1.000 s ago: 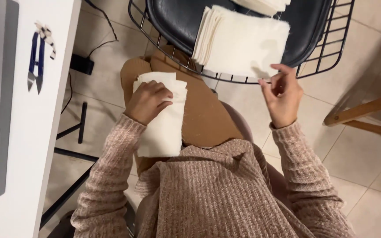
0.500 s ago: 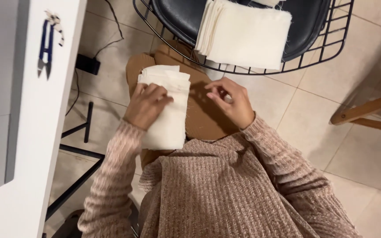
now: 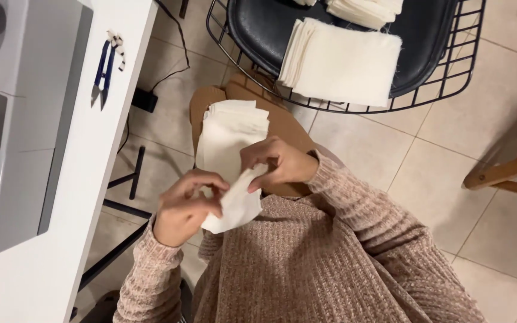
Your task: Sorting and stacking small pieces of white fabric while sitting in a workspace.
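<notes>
Both hands pinched shut on one cloth piece (image 3: 234, 206) over the lap, left hand (image 3: 184, 206) at its lower edge, right hand (image 3: 276, 164) at the top; lap pile (image 3: 230, 134) looks unworked, bigger stack (image 3: 342, 63) sits on the chair (image 3: 444, 72).

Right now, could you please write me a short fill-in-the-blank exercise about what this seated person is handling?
1. Both hands, left hand and right hand, hold one piece of ____ cloth.
2. A stack of cloth pieces rests on the person's ____.
3. The blue snips lie on the white ____.
4. A bigger cloth pile sits on a black ____.

Missing words: white; lap; table; chair
</notes>
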